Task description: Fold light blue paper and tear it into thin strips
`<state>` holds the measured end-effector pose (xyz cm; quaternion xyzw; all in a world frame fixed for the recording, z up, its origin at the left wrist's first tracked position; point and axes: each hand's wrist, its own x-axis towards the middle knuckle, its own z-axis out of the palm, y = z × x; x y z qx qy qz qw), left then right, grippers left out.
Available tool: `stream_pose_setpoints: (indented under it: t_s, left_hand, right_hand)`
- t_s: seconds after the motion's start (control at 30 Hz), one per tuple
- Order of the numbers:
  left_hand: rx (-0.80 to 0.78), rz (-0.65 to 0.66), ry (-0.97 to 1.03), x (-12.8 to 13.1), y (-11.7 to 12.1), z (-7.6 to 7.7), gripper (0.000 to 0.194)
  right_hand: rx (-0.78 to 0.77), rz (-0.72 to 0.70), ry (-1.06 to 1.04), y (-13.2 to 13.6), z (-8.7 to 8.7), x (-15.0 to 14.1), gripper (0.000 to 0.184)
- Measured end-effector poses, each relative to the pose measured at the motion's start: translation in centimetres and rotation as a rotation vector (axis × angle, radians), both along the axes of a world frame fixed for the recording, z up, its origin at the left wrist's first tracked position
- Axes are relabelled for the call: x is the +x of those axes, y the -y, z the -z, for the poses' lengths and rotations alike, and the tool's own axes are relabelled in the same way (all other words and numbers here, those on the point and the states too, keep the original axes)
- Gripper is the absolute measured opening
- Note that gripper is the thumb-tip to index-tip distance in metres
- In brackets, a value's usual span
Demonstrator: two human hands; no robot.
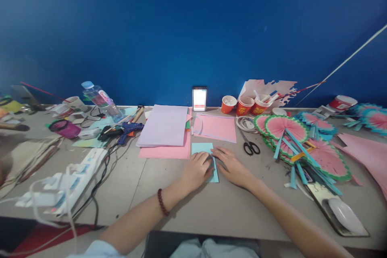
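Resting on one light-blue paper sheet (202,147) before me on the table (208,213), my left hand (197,169) is loosely curled; my right hand (232,165) lies outstretched at the sheet's right edge. I cannot tell whether either pinches it. Beyond are three upright red paper cups (244,109), one pair of black-handled scissors (251,145), and, off left, one blue glue gun (128,130).
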<state>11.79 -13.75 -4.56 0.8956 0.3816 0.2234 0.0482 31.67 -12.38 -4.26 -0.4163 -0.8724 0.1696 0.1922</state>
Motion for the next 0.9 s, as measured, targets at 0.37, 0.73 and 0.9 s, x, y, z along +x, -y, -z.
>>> stream_pose_setpoints:
  t_s: [0.37,0.73,0.9]
  left_hand:
    - [0.017,-0.016,-0.036,0.0,-0.9,0.6,0.018]
    - [0.056,0.009,-0.066,0.3,-0.9,1.5,0.015]
    - [0.05,0.015,-0.042,0.4,-0.6,1.3,0.015]
  right_hand:
    - [0.0,-0.009,0.023,0.1,0.5,0.1,0.043]
    - [-0.023,0.001,0.049,0.3,0.0,0.1,0.045]
    - [-0.022,-0.001,0.048,0.2,0.2,0.1,0.045]
